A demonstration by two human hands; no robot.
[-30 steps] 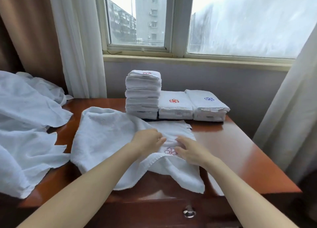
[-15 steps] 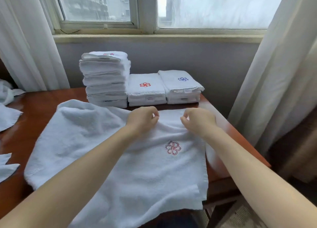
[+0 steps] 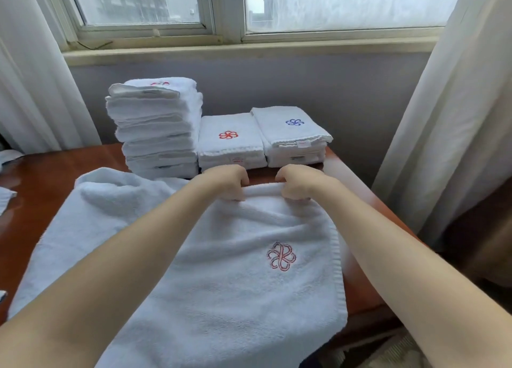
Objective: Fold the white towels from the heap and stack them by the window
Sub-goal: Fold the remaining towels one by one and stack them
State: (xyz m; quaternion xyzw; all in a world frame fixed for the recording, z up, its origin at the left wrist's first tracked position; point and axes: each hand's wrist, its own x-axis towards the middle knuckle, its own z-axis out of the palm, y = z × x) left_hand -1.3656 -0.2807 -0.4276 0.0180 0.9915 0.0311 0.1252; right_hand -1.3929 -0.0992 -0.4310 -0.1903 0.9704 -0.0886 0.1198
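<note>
Hands [image 3: 230,185] farther up towel [image 3: 235,298]; tags [image 3: 302,144] illeg.?

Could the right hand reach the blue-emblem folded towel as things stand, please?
Probably yes: the right hand lies just before the blue-emblem towel, nothing between, though it grips the far edge of the spread towel.

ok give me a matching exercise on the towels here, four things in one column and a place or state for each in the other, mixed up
1 tall stack
2 middle pile
3 right pile
4 spread towel

a blue emblem on top
b far edge gripped by left hand and right hand
c highest, furthest left
d red emblem on top, between two other piles

Pairs: 1-c, 2-d, 3-a, 4-b
</note>
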